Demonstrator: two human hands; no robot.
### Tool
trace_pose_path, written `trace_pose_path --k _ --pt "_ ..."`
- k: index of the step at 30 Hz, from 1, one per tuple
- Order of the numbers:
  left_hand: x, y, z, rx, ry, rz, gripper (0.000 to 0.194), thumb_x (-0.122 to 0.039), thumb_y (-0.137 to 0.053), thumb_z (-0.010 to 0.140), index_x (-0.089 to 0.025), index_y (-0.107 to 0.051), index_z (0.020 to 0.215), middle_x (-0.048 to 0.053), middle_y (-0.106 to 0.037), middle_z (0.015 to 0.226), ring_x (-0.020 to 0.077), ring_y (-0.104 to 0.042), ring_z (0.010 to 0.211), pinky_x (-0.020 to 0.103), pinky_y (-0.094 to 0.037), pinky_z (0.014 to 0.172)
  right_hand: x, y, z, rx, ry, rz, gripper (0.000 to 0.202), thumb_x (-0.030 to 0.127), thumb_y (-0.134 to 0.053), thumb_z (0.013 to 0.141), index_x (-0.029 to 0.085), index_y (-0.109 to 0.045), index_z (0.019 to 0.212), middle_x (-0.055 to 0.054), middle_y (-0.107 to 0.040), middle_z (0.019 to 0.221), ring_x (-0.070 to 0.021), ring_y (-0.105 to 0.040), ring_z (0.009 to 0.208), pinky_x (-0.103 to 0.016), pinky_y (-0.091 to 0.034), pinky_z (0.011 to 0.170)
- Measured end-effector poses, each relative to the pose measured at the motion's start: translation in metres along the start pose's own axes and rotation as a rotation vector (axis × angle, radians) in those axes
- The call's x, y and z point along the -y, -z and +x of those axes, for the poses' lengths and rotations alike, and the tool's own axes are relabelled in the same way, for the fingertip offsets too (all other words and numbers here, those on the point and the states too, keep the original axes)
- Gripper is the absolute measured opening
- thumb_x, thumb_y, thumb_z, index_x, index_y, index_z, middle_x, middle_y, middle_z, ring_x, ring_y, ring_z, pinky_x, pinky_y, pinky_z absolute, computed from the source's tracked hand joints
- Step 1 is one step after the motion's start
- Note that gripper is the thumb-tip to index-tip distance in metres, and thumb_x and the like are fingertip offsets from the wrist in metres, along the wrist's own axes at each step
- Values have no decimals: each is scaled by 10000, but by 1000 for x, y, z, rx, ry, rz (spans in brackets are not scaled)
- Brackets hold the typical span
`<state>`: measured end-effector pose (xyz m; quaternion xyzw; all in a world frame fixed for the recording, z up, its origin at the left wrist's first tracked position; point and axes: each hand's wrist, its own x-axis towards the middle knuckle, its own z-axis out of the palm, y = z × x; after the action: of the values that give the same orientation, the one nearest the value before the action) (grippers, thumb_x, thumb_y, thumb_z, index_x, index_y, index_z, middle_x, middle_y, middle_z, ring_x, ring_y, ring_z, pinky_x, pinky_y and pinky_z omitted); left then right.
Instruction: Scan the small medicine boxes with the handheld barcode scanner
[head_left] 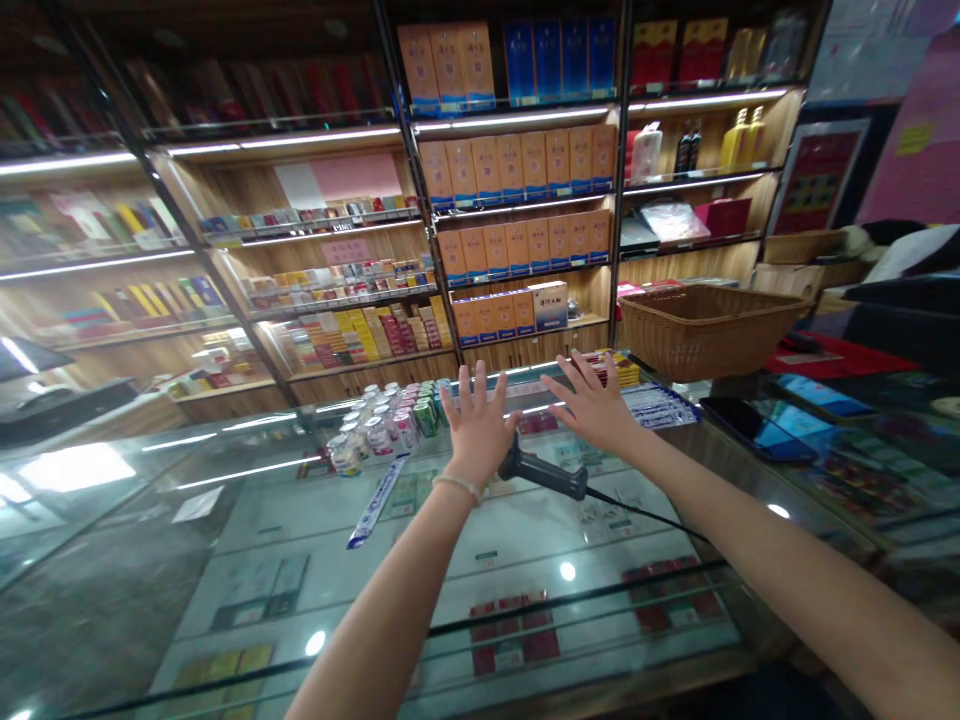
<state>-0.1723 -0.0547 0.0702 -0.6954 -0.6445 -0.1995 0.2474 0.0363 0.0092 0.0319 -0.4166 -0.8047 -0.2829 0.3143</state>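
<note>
Both hands are stretched out over a glass display counter [450, 560]. My left hand [478, 425] is open with fingers spread and a bracelet at the wrist; it holds nothing. To its left stand rows of small cans [382, 415]. My right hand [596, 405] is open too, fingers spread, with nothing in it. A black barcode scanner [547, 474] lies on the glass below and between the hands, its head partly behind my left hand. Its cord runs to the right under my right forearm. Left of my left wrist lies a long blue-and-white packet [377, 502].
Several similar packets [660, 405] and some yellow packs [626, 368] lie beyond my right hand. A wicker basket [705, 325] stands at the right. Behind the counter, lit shelves hold orange boxes [517, 165]. Red packs [514, 630] show beneath the glass.
</note>
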Motion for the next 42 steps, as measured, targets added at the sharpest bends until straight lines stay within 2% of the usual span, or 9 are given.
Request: trace_pose_path --k 8,12,20,27,31,35,39,42 --pt "46 -8 -19 -27 38 32 596 -440 -598 981 -259 -515 1543 131 -281 1725 402 -186 1608 723 -102 1264 37 -3 14 -3 -41 63 457 458 -463 1057 264 -628 1436 -144 -455 1637 -362 -337 1533 -712 -79 1231" --pt "62 -13 -26 -72 39 40 534 -425 -604 976 -252 -586 1481 141 -339 1701 402 -228 1595 708 -108 1272 47 -9 14 -36 -80 98 409 420 -464 1054 229 -695 1332 -151 -518 1586 -347 -367 1511 -704 -88 1229" --pt "75 -17 -42 -62 19 28 333 -436 -529 1012 -299 -744 1227 59 -477 1632 383 -276 1577 715 -116 1267 54 -19 -1 -68 -86 109 375 413 -463 1063 223 -745 1220 -140 -595 1517 -328 -426 1469 -669 -52 1240" --pt "80 -20 -49 -27 51 12 319 -449 -570 986 -318 -744 1219 54 -490 1622 375 -294 1567 702 -127 1270 59 -13 -6 -52 -53 128 383 410 -458 1064 221 -747 1230 -146 -588 1520 -336 -413 1468 -678 -47 1231" --pt "83 -13 -48 -25 72 41 320 -463 -582 978 -321 -741 1217 49 -473 1634 363 -287 1570 691 -115 1276 61 -12 -9 -59 -39 137 400 421 -434 1073 224 -742 1235 -140 -592 1514 -331 -425 1455 -678 -56 1226" --pt "94 3 -43 -32 136 79 305 -466 -610 963 -324 -753 1191 26 -437 1659 358 -274 1576 662 -130 1282 59 -15 -13 -85 -40 151 395 417 -437 1071 221 -752 1208 -137 -611 1492 -323 -443 1437 -676 -72 1221" --pt "117 22 -45 -48 169 119 306 -478 -608 963 -343 -754 1196 18 -468 1639 341 -288 1570 629 -139 1287 54 -20 -15 -111 -34 161 379 412 -459 1057 227 -762 1190 -137 -625 1471 -323 -454 1423 -674 -87 1214" --pt "138 33 -58 -54 211 162 294 -483 -608 958 -342 -766 1162 20 -489 1622 358 -313 1554 637 -158 1274 53 -20 -16 -131 -29 151 383 410 -451 1058 232 -766 1184 -139 -638 1453 -327 -468 1409 -672 -100 1207"
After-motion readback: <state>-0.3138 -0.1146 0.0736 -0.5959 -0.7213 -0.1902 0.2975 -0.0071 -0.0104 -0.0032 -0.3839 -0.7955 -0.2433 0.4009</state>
